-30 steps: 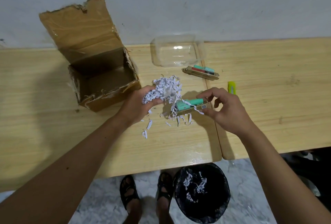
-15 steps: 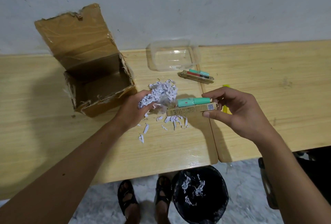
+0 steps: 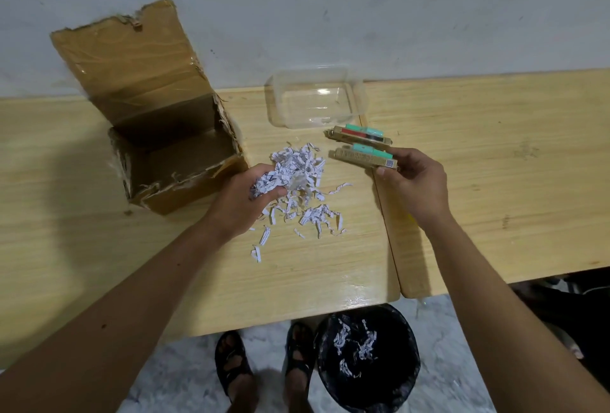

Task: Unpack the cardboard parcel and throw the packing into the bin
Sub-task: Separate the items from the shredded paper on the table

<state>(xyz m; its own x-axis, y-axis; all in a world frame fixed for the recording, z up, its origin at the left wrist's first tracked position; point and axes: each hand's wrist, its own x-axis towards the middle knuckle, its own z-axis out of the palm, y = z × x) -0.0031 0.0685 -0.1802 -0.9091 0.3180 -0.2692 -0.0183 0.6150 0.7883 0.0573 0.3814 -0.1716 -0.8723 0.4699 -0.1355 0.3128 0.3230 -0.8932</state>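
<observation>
My right hand point(image 3: 412, 181) pinches what looks like a boxed marker point(image 3: 364, 157); I'd park it at twelve o'clock; my left hand point(image 3: 246, 196), closed on shredded paper point(image 3: 297, 170), should gather strays first.

Brown cardboard box point(image 3: 158, 135) upper left; white shredded paper point(image 3: 297, 181) with dark print at centre; tan packet point(image 3: 364, 159) holding mint-green; black bin point(image 3: 368, 358) at the bottom; pale wood-grain table point(image 3: 495, 155).
</observation>
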